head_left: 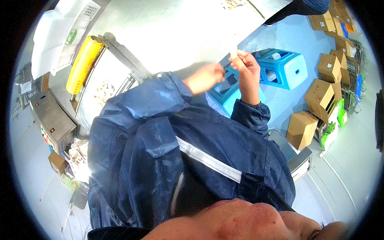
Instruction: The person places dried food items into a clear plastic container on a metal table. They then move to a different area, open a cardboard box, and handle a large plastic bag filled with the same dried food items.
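My right hand (247, 64) is raised over the near edge of a brightly lit metal table (144, 30). A small pale strip (235, 54) is pinched between its thumb and fingers; glare washes out its detail. My left hand (205, 78) is just to the left, its fingers curled toward the right hand and blurred. Whether it holds anything cannot be made out. Both arms wear dark blue sleeves. To the left, pale brown-edged slices (104, 92) lie on a film-wrapping machine (123, 57), beside a yellow roll of film (85, 64).
Blue plastic stools (283, 69) stand below the table's right edge. Cardboard boxes (302, 129) line the right side. White plastic crates (57, 39) and a metal control box (52, 111) are at left. More slices (231, 4) lie at the table's far side, near another person's dark clothing (297, 10).
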The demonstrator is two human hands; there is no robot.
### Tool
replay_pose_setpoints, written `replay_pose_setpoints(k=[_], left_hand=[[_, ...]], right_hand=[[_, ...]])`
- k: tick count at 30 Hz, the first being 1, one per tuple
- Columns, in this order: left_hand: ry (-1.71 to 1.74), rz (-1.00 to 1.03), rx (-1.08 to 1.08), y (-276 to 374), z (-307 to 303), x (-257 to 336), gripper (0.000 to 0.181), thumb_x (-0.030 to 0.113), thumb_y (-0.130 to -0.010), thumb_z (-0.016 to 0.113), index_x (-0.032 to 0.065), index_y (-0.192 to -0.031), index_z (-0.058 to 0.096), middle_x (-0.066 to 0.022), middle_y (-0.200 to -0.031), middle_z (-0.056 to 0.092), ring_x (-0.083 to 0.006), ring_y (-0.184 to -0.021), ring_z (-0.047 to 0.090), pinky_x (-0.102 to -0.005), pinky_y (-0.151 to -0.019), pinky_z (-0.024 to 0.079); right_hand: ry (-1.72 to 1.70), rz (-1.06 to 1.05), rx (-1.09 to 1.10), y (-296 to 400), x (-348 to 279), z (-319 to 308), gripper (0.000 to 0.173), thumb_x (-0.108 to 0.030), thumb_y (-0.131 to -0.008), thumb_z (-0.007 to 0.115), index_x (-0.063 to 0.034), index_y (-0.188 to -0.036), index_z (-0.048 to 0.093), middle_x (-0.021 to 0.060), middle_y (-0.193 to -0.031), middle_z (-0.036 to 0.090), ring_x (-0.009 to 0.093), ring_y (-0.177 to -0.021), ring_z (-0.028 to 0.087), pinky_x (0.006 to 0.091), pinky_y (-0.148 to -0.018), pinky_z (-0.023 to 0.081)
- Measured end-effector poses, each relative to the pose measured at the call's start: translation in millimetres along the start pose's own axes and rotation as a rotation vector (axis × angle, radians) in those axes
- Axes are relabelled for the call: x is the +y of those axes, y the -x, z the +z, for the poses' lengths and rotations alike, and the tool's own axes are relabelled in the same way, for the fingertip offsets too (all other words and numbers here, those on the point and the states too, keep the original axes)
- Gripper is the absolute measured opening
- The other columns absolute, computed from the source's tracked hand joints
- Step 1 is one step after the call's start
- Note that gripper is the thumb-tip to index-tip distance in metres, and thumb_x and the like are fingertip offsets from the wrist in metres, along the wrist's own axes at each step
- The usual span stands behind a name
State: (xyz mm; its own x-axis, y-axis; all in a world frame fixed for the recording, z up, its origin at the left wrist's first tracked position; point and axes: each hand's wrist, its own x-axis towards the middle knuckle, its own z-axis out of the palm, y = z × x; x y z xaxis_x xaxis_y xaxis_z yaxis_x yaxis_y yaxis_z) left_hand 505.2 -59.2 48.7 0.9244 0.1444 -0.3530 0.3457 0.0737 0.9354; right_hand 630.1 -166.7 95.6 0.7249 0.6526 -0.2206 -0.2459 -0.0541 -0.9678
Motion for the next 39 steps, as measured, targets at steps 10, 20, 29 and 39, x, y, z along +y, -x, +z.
replay_pose_setpoints(k=[10, 20, 29, 39], left_hand=[[-0.633, 0.207, 0.281, 83.2, -48.6, -12.1, 0.040, 0.004, -0.083, 0.056, 0.0058, -0.123, 0.054, -0.0171, -0.115, 0.060, -0.0359, -0.107, 0.059, -0.0417, -0.096, 0.046], [-0.103, -0.198, 1.046, 269.1, -108.2, -75.8, 0.027, 0.026, -0.099, 0.056, 0.0006, -0.095, 0.065, -0.0044, -0.080, 0.067, -0.0128, -0.074, 0.062, -0.0279, -0.069, 0.050], [-0.612, -0.371, 1.510, 376.1, -172.4, -128.2, 0.017, 0.014, -0.087, 0.062, 0.0047, -0.100, 0.067, -0.0169, -0.094, 0.068, -0.0327, -0.085, 0.065, -0.0403, -0.077, 0.051], [-0.610, -0.445, 1.571, 388.2, -210.3, -159.1, 0.018, 0.019, -0.086, 0.065, 0.0038, -0.095, 0.067, -0.0174, -0.088, 0.067, -0.0345, -0.081, 0.065, -0.0410, -0.075, 0.051]], right_hand=[[0.545, 0.028, -0.175, -38.8, 19.2, 8.4, 0.026, -0.016, -0.087, 0.070, 0.0050, -0.102, 0.067, 0.0120, -0.089, 0.071, 0.012, -0.081, 0.063, 0.0261, -0.072, 0.049], [0.636, 0.069, -0.644, -48.3, 203.0, 135.2, 0.026, -0.019, -0.082, 0.072, -0.0022, -0.099, 0.063, 0.0113, -0.083, 0.069, 0.020, -0.076, 0.065, 0.0316, -0.070, 0.051], [0.882, -0.369, -0.750, -32.0, 93.3, 255.2, 0.019, -0.018, -0.086, 0.066, -0.0028, -0.097, 0.067, 0.0134, -0.085, 0.067, 0.029, -0.079, 0.066, 0.0362, -0.073, 0.052], [0.944, -0.886, -1.134, 47.5, 128.7, 439.8, 0.016, -0.020, -0.082, 0.068, -0.0068, -0.091, 0.070, 0.0114, -0.087, 0.064, 0.032, -0.082, 0.063, 0.0399, -0.073, 0.050]])
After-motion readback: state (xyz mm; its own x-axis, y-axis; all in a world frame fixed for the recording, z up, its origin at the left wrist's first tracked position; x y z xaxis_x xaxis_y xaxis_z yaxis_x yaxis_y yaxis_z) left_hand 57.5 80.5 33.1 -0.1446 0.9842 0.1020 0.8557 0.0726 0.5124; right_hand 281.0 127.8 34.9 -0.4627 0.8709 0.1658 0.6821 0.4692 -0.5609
